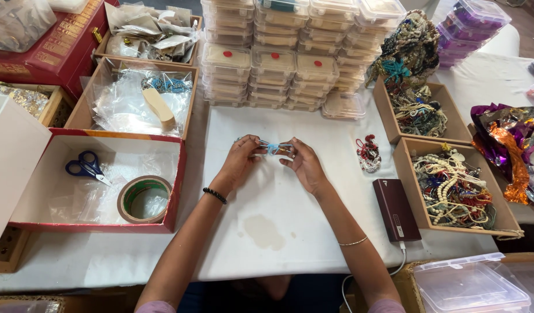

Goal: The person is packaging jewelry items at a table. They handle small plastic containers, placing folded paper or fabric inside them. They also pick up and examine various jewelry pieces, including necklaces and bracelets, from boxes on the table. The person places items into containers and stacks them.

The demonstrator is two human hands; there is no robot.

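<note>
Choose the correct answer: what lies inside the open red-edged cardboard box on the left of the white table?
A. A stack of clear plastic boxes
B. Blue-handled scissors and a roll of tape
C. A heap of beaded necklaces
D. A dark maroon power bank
B: the blue-handled scissors and the roll of tape lie on the floor of the red-edged cardboard box, left of the person's left hand.

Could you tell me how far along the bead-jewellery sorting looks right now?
Looks done: stacks of closed clear plastic boxes stand at the back, though their contents can't be made out. In hand: the left hand and right hand stretch a small blue beaded piece between them. Left, judging by what's loose: a red beaded piece on the cloth, and wooden trays full of tangled bead jewellery.
</note>
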